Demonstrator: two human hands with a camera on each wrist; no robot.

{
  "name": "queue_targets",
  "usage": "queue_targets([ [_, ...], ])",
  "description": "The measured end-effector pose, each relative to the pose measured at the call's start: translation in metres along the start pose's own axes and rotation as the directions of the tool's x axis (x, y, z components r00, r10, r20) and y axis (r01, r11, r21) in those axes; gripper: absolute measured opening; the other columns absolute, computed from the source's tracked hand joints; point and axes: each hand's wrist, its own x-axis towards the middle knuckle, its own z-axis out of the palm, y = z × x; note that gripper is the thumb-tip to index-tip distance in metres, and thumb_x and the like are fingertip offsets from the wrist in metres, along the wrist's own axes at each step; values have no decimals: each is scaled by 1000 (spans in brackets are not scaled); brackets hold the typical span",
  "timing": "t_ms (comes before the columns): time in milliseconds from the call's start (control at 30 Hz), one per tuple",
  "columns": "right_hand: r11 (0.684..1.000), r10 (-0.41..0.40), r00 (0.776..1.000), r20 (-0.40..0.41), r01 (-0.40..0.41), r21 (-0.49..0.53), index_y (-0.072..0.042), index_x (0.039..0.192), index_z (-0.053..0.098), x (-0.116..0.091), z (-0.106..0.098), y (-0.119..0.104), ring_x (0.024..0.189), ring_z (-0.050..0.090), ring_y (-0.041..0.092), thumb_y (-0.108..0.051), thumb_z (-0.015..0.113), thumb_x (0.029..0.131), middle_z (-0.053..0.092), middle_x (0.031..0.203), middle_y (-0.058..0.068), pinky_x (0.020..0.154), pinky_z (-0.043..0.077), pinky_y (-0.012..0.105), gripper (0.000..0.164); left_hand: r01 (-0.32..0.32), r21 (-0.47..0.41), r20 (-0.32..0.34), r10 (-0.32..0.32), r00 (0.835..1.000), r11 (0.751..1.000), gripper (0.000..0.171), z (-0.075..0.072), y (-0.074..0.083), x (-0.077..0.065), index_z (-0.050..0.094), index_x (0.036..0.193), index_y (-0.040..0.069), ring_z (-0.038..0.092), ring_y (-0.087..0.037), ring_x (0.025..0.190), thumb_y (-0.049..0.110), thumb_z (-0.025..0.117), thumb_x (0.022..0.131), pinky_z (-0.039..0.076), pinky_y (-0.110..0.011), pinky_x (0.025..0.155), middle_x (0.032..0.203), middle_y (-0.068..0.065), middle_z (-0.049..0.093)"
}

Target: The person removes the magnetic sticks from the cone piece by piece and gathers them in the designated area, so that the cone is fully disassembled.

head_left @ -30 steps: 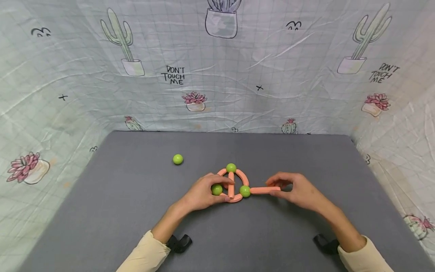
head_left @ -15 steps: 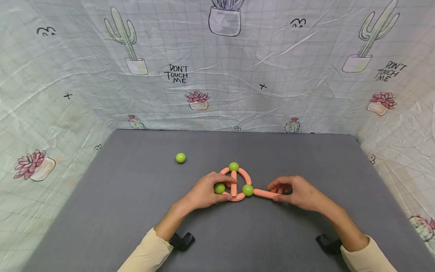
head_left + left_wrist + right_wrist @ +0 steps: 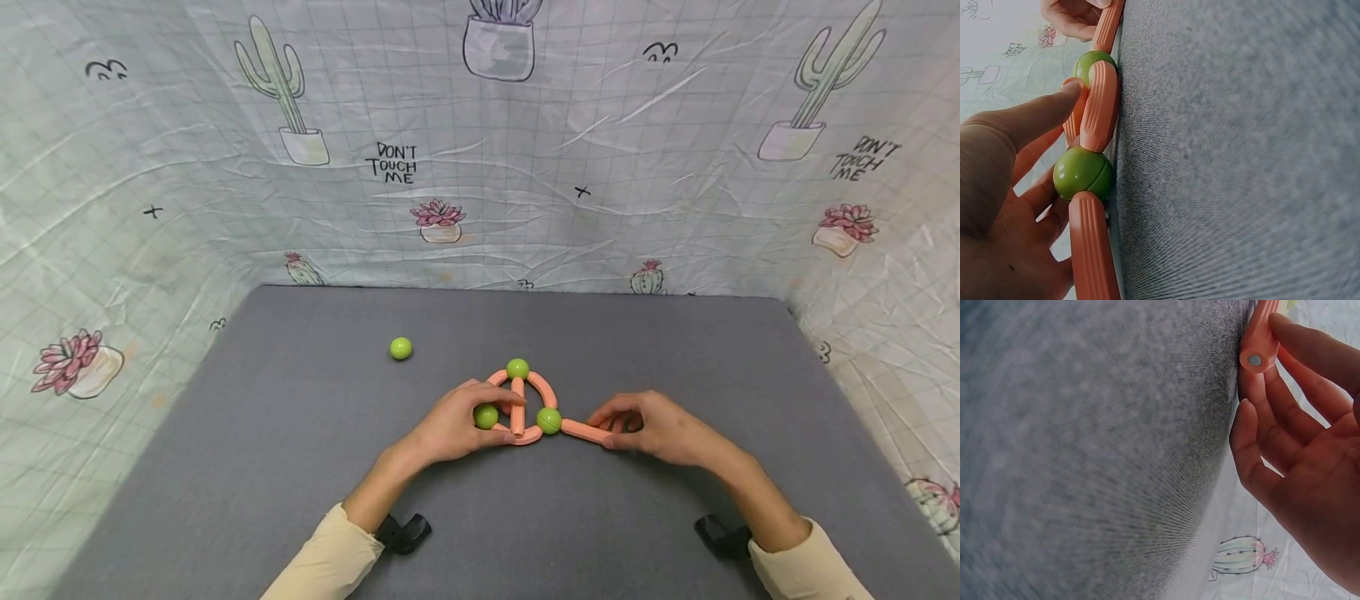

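In the head view, just below the centre of the frame, the left hand [image 3: 442, 425] has its thumb and a finger on a straight orange piece, the middle rod [image 3: 517, 412], pinching it. This rod runs down from the green top ball [image 3: 517, 368], and its lower end overlaps the orange lower arc [image 3: 531, 435]. The left ball [image 3: 486, 417] sits within the hand's curve, and the right ball [image 3: 549, 421] joins the upper right arc [image 3: 543, 389] of the ring. Right of centre, the right hand [image 3: 660, 429] pinches the far end of the outer rod [image 3: 581, 430], which slants down to the right from the right ball. A loose ball [image 3: 401, 348] rests on the grey table [image 3: 480, 517], up and left of the ring. Printed cloth [image 3: 495, 142] fills the top of the frame.

In the left wrist view, the thumb tip presses an orange piece at upper left; the other fingers are bent behind, partly hidden. A ribbed near rod [image 3: 1092, 247] runs from a green ball to the bottom edge.

In the right wrist view, at upper right, the thumb presses the outer rod from one side with fingers behind it; the lower fingers bend loosely. The rod's end shows a silver disc [image 3: 1254, 360].
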Motion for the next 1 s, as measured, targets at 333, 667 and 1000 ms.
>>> queue_targets([
  [333, 999, 29, 1000, 8, -30, 19, -12, 118, 76, 3, -3, -1, 88, 66, 5, -24, 80, 93, 74, 103, 0, 78, 57, 25, 28, 7, 4, -1, -7, 1000, 1000, 45, 0, 1, 1, 74, 129, 23, 58, -14, 101, 26, 87, 87, 48, -29, 87, 125, 11, 75],
  [667, 998, -10, 998, -57, 14, 66, -4, 123, 73, 15, -7, 1, 91, 68, 9, -19, 79, 94, 76, 112, 11, 74, 57, 26, 33, 9, -6, -7, -9, 1000, 1000, 44, 2, 3, 1, 74, 128, 23, 59, -14, 102, 26, 87, 87, 49, -30, 89, 124, 10, 75],
  [1000, 997, 17, 994, -109, -8, 81, -7, 128, 71, 36, -6, -7, 96, 69, 16, -17, 76, 96, 74, 122, 11, 80, 58, 29, 34, 1, 20, -26, -1, 1000, 1000, 41, 3, 3, 2, 76, 125, 22, 60, -13, 101, 25, 88, 85, 50, -30, 92, 111, 9, 76],
])
